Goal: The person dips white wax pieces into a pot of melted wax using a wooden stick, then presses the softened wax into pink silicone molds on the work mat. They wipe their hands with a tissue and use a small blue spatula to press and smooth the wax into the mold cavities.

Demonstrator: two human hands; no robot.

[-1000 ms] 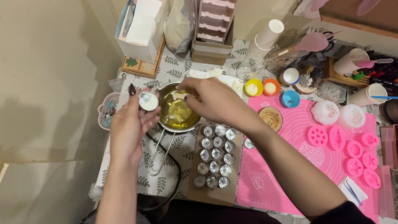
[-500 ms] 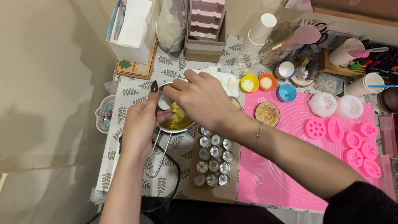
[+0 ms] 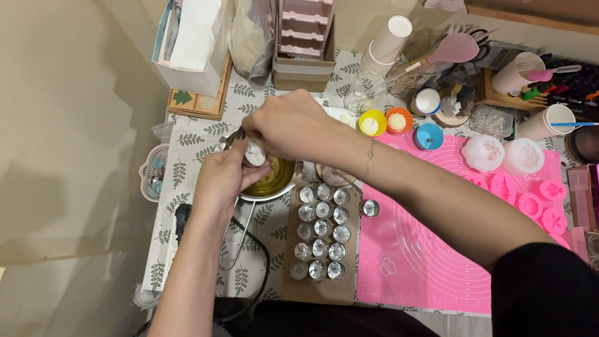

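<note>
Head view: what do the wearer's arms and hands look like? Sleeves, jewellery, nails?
Both forearms are bare. The right arm has a black sleeve pushed up near the elbow and a thin chain bracelet at the wrist. The left hand shows a long, dark-painted nail; no sleeve shows on that arm. No gloves, and no rings that I can make out on the right hand.

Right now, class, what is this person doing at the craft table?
A person works with both bare hands over a small metal pot of yellowish liquid. The left hand holds a small tealight cup above the pot, and the right hand is at the cup's top. Just beside the pot, rows of tealight cups sit on a brown board. A pink mat with pink moulds lies to the right.
</note>
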